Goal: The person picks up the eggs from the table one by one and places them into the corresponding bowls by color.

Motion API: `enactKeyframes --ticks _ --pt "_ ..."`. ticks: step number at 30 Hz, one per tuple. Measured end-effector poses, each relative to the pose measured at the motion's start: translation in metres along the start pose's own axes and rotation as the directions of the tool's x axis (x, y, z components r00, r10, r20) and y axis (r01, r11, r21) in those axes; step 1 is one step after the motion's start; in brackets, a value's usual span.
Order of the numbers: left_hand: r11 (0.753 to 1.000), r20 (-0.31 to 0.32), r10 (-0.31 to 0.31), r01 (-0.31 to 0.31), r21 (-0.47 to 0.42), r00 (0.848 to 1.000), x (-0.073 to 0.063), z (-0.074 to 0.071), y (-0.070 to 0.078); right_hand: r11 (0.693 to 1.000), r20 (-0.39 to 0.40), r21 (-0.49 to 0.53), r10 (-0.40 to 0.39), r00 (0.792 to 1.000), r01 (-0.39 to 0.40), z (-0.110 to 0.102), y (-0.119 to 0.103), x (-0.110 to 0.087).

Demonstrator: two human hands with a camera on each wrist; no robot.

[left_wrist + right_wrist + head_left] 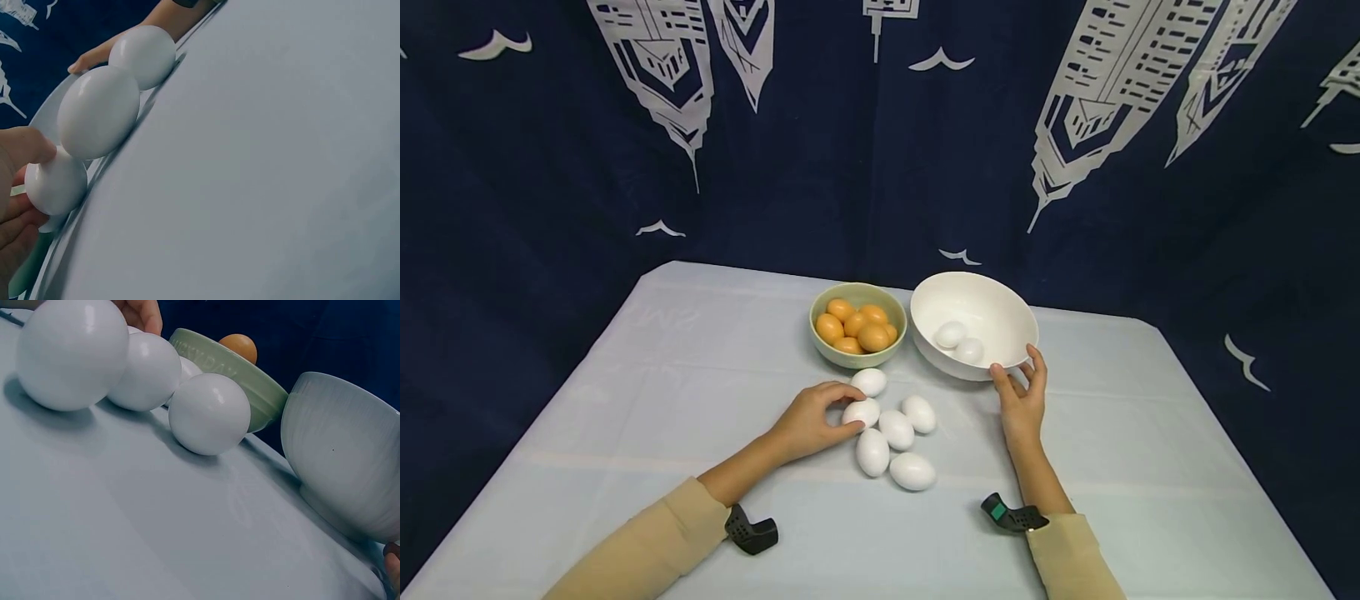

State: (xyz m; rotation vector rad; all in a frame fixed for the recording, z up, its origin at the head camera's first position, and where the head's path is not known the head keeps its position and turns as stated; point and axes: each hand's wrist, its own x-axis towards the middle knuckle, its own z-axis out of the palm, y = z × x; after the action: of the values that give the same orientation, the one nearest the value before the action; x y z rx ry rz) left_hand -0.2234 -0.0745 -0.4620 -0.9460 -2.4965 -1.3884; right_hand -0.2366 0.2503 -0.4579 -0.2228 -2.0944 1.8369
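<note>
From where I stand, the left forearm, in a tan sleeve (647, 542), slants in from the lower left across the pale worktop (625, 433), with a black strap-on piece (751, 532) at the wrist. The left hand (811, 421) reaches inward, its fingers curved and its thumb opposite, pinching one white egg (859, 414); whether that egg is lifted or rests on the worktop I can't tell. Just beyond it sits a green bowl (842, 359) heaped with orange eggs (872, 337) (yolk-coloured, really). Its outer wall carries raised lettering that ends in "DAY"; the start is hard to make out. Five more loose eggs (912, 472) lie close around the pinched one, one of them between it and the green bowl.

Further right, close beside the green bowl, stands a larger white bowl (977, 292) with two white eggs (951, 334) together inside. The right forearm angles up from the lower right, with a similar wrist piece (1015, 514), and the right hand (1021, 404) grips the near right rim, thumb and forefinger apart with the bowl's edge pinched between them.
</note>
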Motion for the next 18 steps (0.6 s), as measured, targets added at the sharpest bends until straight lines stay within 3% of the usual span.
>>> enactKeyframes --ticks 18 --pt "0.998 0.048 -0.021 0.024 -0.054 0.999 -0.0042 0.0035 -0.0061 1.000 -0.020 0.000 -0.013 1.000 0.013 0.0003 0.0012 0.0002"
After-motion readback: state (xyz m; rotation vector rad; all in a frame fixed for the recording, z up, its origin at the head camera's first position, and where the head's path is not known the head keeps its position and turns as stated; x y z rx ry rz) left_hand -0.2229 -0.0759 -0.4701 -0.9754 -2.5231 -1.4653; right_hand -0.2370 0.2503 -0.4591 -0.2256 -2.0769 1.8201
